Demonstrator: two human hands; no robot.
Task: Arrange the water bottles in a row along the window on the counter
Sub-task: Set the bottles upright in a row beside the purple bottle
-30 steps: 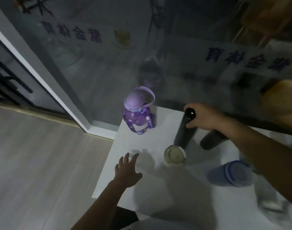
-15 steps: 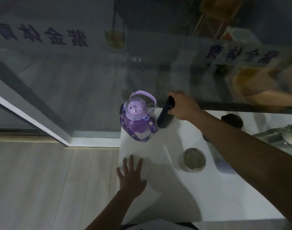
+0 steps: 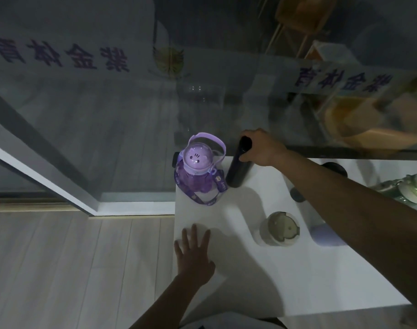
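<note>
A purple bottle (image 3: 198, 172) with a dome lid and strap stands at the counter's far left corner by the window. Just right of it stands a slim black bottle (image 3: 238, 169), upright against the glass, with my right hand (image 3: 262, 148) shut around its top. My left hand (image 3: 194, 255) lies flat, fingers spread, on the white counter (image 3: 285, 293) near its left edge. A cream lidded cup (image 3: 280, 229) stands mid-counter. A second black bottle (image 3: 334, 168), a bluish bottle (image 3: 326, 235) partly hidden by my right forearm and a green bottle (image 3: 414, 192) are further right.
The window glass (image 3: 108, 115) with purple lettering runs along the counter's back edge. The counter's left edge drops to a wooden floor (image 3: 60, 269). A small dark round object (image 3: 296, 194) peeks out beside my right forearm.
My right hand has carried the slim black bottle from mid-counter to the window, setting it down right of the purple bottle. My left hand has stayed flat on the counter.
</note>
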